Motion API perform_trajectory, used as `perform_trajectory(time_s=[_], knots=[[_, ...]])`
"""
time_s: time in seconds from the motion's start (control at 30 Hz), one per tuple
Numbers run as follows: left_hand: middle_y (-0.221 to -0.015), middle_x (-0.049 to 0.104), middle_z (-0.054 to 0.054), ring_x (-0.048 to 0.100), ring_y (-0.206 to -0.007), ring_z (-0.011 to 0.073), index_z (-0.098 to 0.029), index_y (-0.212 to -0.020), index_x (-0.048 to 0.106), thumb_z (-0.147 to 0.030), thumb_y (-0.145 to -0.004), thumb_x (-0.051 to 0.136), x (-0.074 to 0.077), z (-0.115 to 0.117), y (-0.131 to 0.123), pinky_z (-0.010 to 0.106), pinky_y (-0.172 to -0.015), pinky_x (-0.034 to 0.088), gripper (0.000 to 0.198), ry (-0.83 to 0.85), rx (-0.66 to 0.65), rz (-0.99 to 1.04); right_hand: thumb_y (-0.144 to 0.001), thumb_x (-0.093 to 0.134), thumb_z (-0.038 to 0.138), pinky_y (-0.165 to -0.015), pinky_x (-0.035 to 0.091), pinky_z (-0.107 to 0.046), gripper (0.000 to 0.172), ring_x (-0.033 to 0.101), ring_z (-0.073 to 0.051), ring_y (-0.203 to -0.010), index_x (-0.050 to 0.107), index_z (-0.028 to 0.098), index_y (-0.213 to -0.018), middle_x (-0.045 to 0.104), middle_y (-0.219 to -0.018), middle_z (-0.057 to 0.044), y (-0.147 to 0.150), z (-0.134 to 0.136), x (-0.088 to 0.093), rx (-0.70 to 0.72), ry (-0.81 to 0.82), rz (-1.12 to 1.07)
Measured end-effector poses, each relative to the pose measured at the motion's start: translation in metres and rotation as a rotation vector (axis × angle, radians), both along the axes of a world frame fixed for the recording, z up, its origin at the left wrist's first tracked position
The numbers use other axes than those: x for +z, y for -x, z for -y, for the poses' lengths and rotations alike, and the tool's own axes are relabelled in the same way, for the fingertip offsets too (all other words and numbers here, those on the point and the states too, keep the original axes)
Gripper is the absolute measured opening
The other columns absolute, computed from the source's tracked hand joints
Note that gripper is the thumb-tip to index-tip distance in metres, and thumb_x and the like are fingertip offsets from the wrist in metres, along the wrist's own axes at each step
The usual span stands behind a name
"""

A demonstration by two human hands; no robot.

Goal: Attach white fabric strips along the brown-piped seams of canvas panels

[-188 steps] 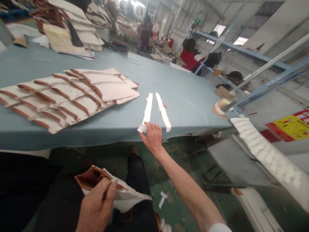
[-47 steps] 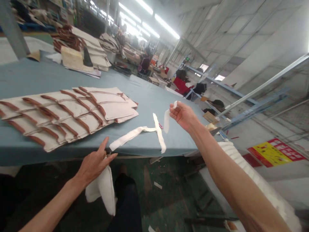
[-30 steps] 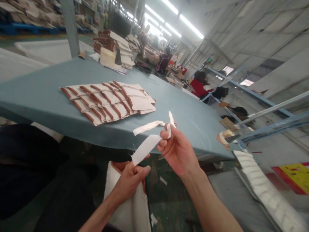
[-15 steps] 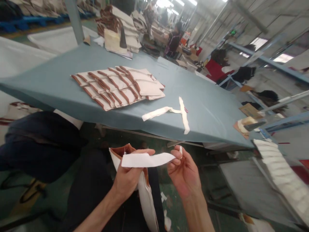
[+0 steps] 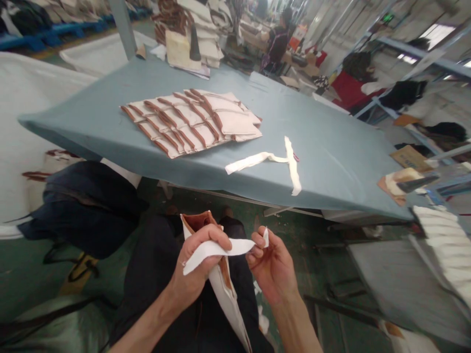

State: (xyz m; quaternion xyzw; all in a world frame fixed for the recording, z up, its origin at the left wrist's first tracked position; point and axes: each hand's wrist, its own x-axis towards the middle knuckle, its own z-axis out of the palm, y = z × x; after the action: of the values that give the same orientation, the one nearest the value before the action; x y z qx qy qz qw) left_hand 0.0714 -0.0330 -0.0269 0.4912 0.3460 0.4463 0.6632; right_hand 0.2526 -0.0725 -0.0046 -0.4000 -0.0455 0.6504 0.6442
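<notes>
Over my lap, my left hand (image 5: 196, 267) is closed on a white strip (image 5: 217, 249) and on the brown-trimmed cream pouch (image 5: 221, 284) that hangs below it. My right hand (image 5: 272, 264) pinches the strip's other end, fingers curled. Two more white strips (image 5: 272, 159) lie crossed near the front edge of the blue-grey table (image 5: 331, 162).
A fanned row of cream pouches with brown trim (image 5: 191, 122) lies on the table. Stacks of similar pieces (image 5: 191, 34) stand at the far end, with a person (image 5: 275, 41) beyond. A dark bag (image 5: 81, 206) sits on the floor at left; a white padded rail (image 5: 445, 245) runs at right.
My right hand took a strip from the table and brought it down to my lap. My left hand now grips its other end against the pouch. The view has tilted downward.
</notes>
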Motion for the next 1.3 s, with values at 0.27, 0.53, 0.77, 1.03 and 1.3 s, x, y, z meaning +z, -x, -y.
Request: perform_trajectory(time_s=[0.27,0.53,0.77,1.03,1.3], knots=[[-0.078,0.076,0.001,0.071,-0.064,0.0149,-0.021,-0.091,0.073,-0.018,-0.095,0.063,0.028,-0.016,0.015,0.023,-0.064,0.051,0.011,-0.573,-0.093,-0.264,-0.075,0.094,0.053,-0.047,0.056,-0.021,0.044,0.064,-0.012,-0.053,0.068,0.022,-0.092,0.074,-0.071,0.003,-0.017,-0.015,-0.058,-0.079,0.101,0.417],[-0.084,0.081,0.001,0.075,-0.07,0.0159,-0.02,-0.096,0.074,-0.014,-0.091,0.062,0.025,-0.021,0.015,0.023,-0.069,0.056,0.014,-0.585,-0.166,-0.298,-0.088,0.082,0.022,-0.101,0.062,-0.041,0.033,0.076,-0.024,-0.112,0.078,0.032,-0.12,0.084,-0.118,-0.006,-0.006,0.016,-0.001,-0.036,-0.476,1.377],[-0.073,0.071,-0.003,0.066,-0.059,0.012,-0.02,-0.083,0.067,-0.019,-0.093,0.061,0.027,-0.023,0.01,0.021,-0.058,0.047,0.012,-0.517,-0.212,-0.296,-0.091,0.071,0.018,-0.107,0.063,-0.049,0.039,0.075,-0.026,-0.119,0.068,0.033,-0.127,0.08,-0.129,-0.009,0.01,-0.002,0.02,0.161,-0.994,1.75],[-0.088,0.08,0.001,0.073,-0.072,0.0144,-0.019,-0.095,0.069,-0.013,-0.089,0.055,0.022,-0.02,0.009,0.022,-0.067,0.05,0.016,-0.532,-0.24,-0.361,-0.099,0.067,0.019,-0.108,0.06,-0.047,0.012,0.072,-0.024,-0.12,0.068,0.027,-0.108,0.078,-0.126,-0.011,0.011,-0.006,0.018,0.163,-0.994,1.698],[-0.062,0.071,-0.003,0.067,-0.051,0.0111,-0.02,-0.076,0.06,-0.018,-0.1,0.047,0.026,-0.01,-0.006,0.018,-0.052,0.047,0.028,-0.385,-0.262,-0.345,-0.101,0.07,0.032,-0.088,0.058,-0.033,0.018,0.073,-0.019,-0.092,0.07,0.021,-0.087,0.08,-0.102,-0.006,0.025,-0.004,0.018,0.171,-0.335,1.005]])
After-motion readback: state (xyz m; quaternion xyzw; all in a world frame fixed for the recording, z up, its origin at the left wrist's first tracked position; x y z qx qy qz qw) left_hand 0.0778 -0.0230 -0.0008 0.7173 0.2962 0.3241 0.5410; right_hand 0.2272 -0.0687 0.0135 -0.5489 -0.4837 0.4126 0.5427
